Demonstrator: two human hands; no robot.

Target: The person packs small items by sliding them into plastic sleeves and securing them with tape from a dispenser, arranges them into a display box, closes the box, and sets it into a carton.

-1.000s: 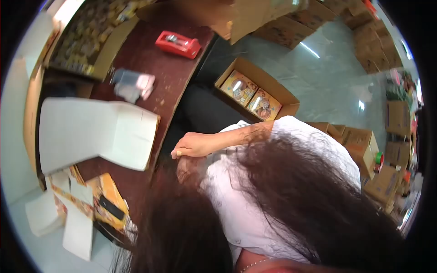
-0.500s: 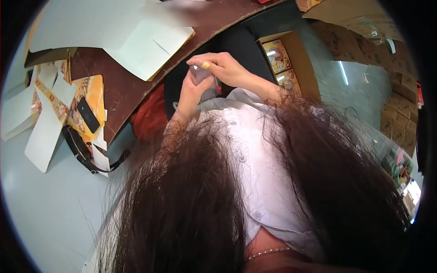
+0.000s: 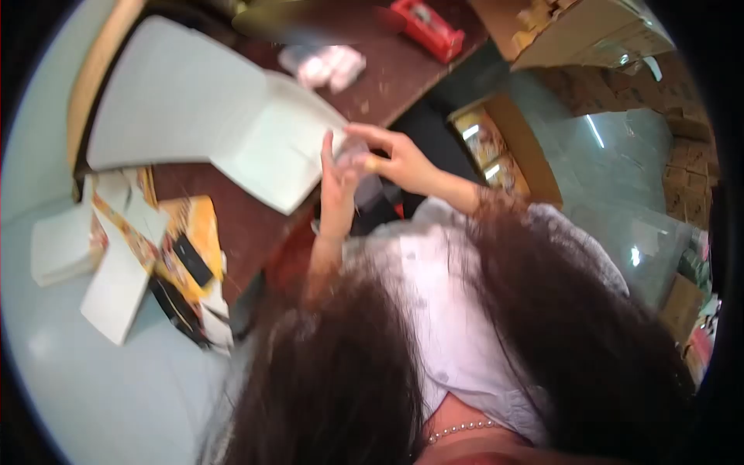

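Between my two hands, just off the table's front edge, is a small clear plastic item [image 3: 353, 152], blurred by motion. My left hand [image 3: 338, 190] is on its left side, with the fingers pointing up. From the right, my right hand [image 3: 399, 159] holds it between thumb and fingers, and a yellowish band circles one digit. Right behind my hands a large folded white board [image 3: 263, 139] lies on the dark red table [image 3: 248, 256].
A red tape dispenser [image 3: 428, 29] and blurred pinkish packets [image 3: 324, 66] lie farther back on the table. Printed card scraps with a black phone [image 3: 192, 260] are at the left. An open carton [image 3: 535, 159] of printed boxes stands at the right.
The view has shifted, bringing the tape dispenser and packets back into sight. My hands have risen from beside my lap to the white board's edge, with the clear item between them.
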